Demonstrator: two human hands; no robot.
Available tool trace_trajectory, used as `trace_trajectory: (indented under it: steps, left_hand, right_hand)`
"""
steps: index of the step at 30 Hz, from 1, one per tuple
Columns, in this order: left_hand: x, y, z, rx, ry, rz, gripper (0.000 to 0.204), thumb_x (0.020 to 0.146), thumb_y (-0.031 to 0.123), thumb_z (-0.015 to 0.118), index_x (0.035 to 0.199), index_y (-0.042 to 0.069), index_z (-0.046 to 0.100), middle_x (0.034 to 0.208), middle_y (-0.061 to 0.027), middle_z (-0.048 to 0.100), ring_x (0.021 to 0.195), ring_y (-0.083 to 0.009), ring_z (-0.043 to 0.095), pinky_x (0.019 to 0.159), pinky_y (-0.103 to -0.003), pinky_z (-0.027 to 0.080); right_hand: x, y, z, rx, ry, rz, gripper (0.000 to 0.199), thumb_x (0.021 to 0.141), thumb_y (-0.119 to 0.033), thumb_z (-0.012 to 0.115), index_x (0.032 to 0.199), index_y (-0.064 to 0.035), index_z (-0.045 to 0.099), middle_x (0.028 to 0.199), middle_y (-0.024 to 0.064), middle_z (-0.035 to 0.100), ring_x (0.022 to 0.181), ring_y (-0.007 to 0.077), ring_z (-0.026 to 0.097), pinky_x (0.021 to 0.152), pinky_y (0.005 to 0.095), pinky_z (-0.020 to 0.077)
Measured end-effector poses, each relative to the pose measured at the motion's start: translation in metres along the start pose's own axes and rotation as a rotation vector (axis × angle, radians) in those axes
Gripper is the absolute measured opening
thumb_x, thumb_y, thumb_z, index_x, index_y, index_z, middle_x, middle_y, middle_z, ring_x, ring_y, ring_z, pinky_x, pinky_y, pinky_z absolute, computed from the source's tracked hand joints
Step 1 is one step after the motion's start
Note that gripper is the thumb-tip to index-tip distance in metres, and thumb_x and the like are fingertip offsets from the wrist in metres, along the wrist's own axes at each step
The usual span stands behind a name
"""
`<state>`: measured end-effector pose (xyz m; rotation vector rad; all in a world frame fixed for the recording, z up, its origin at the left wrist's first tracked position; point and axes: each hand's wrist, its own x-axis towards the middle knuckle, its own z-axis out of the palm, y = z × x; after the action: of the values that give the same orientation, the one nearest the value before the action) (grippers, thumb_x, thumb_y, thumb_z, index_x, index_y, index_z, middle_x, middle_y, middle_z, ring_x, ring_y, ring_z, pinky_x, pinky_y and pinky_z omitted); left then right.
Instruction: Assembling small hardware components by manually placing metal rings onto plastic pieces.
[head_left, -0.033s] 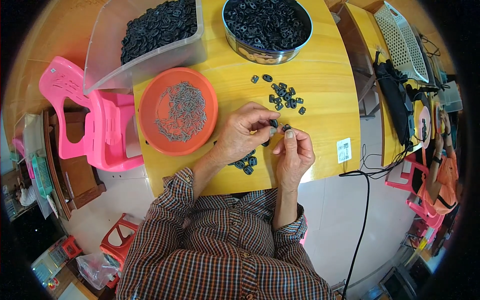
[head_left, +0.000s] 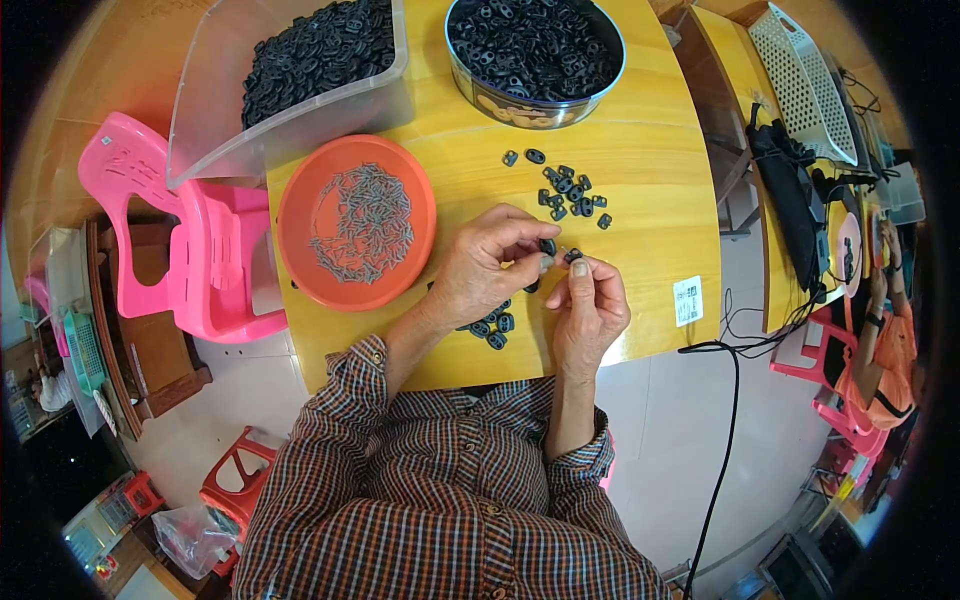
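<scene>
Left hand point(head_left: 495, 258): thumb and fingers pinching a black piece point(head_left: 548, 246). Right hand point(head_left: 590, 310): pinching a second black piece point(head_left: 572, 256), just right of the first, above tabletop point(head_left: 650, 150). Thin pale sliver point(head_left: 563, 249) between; too small to identify. Loose black pieces point(head_left: 572, 190), far side; orange bowl point(head_left: 425, 262) of grey pins point(head_left: 365, 225), left. Advisable, by judgement: light pinches, both pieces level and aligned, pressure straight, never skewed, fingertips clear of the sliver.

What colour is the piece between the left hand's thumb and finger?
The piece is black; the head view shows it best.
</scene>
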<state>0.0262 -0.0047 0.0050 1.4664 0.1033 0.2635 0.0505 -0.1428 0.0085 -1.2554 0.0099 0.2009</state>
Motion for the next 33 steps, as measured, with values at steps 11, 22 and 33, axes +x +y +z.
trace_trajectory:
  steps: [11,22,33]
  left_hand:
    - [0.000,0.006,0.000,0.141,-0.006,0.051,0.029,0.079,-0.008,0.063,0.107,0.001,0.065,0.091,-0.0035,0.057,0.077,-0.0072,0.060,0.066,-0.020,0.051]
    - [0.001,0.003,-0.002,0.103,-0.016,0.028,0.019,0.079,-0.009,0.062,0.096,-0.001,0.064,0.093,-0.0060,0.061,0.080,-0.0092,0.061,0.068,-0.022,0.052]
    - [-0.003,-0.006,-0.005,-0.065,-0.061,-0.114,0.021,0.086,-0.002,0.061,0.106,-0.002,0.062,0.089,-0.0056,0.065,0.075,-0.0105,0.064,0.067,-0.022,0.054]
  right_hand:
    - [0.001,-0.001,-0.001,0.014,0.033,0.023,0.010,0.093,-0.009,0.056,0.093,0.0014,0.056,0.085,0.0121,0.067,0.050,0.0066,0.050,0.046,0.0176,0.0405]
    - [0.000,-0.001,-0.004,0.130,0.044,0.001,0.010,0.092,-0.009,0.057,0.093,0.0014,0.056,0.088,0.0170,0.067,0.050,0.0071,0.049,0.048,0.0183,0.0418]
    - [0.001,-0.003,-0.003,0.156,0.035,0.013,0.010,0.093,-0.008,0.056,0.093,0.0012,0.055,0.091,0.0173,0.067,0.050,0.0069,0.049,0.047,0.0179,0.0411]
